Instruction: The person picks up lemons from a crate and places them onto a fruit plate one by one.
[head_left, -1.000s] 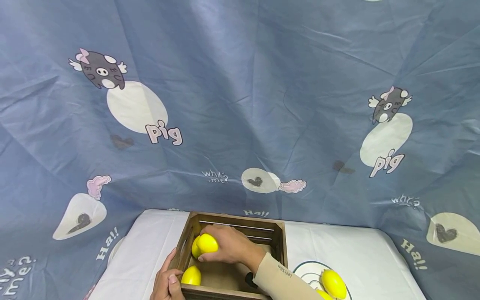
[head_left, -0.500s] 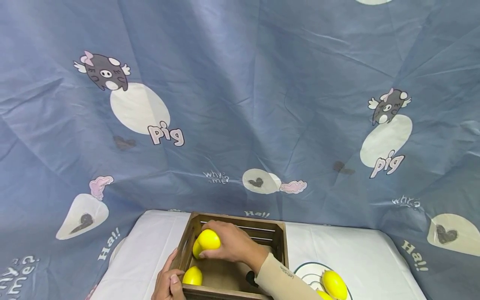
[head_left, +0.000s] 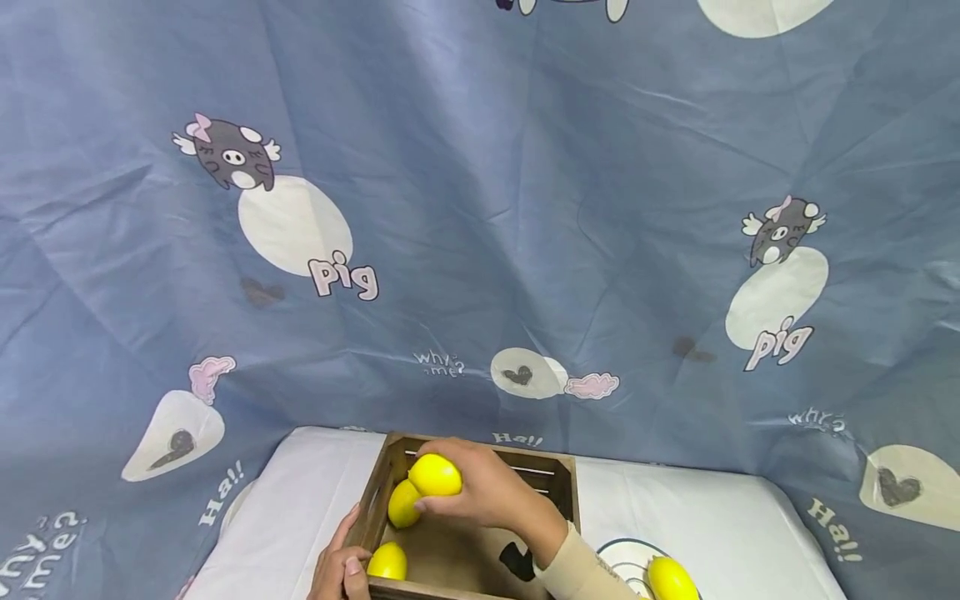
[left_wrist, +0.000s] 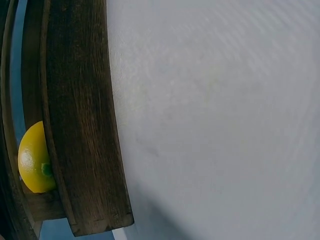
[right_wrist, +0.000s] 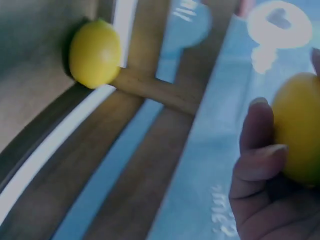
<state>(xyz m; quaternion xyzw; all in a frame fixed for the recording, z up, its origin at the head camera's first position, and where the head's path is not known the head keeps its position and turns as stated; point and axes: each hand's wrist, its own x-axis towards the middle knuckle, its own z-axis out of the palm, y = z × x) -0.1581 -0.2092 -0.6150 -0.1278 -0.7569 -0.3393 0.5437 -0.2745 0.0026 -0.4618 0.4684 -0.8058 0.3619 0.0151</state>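
Note:
My right hand (head_left: 487, 487) grips a yellow lemon (head_left: 437, 475) over the left part of a brown slatted wooden crate (head_left: 461, 590). In the right wrist view the fingers curl around that lemon (right_wrist: 302, 132), which is cut by the frame edge. A second lemon (head_left: 404, 504) lies in the crate's far left corner, partly overlapped by the held one. Another lemon (head_left: 387, 562) sits in the near left corner. My left hand (head_left: 337, 562) holds the crate at this near left corner, one finger over the rim; the left wrist view shows crate boards and part of a lemon (left_wrist: 35, 159).
Right of the crate, a white plate (head_left: 621, 550) with dark rings bears a lemon (head_left: 672, 579). White cloth (head_left: 675, 492) covers the table. A blue curtain (head_left: 465, 208) with pig prints hangs right behind. A black patch (head_left: 517, 561) shows beneath my right wrist.
My right hand has lifted its lemon up and slightly right, so more of the far corner lemon shows. The left hand stays at the crate's corner. The head view has tilted slightly.

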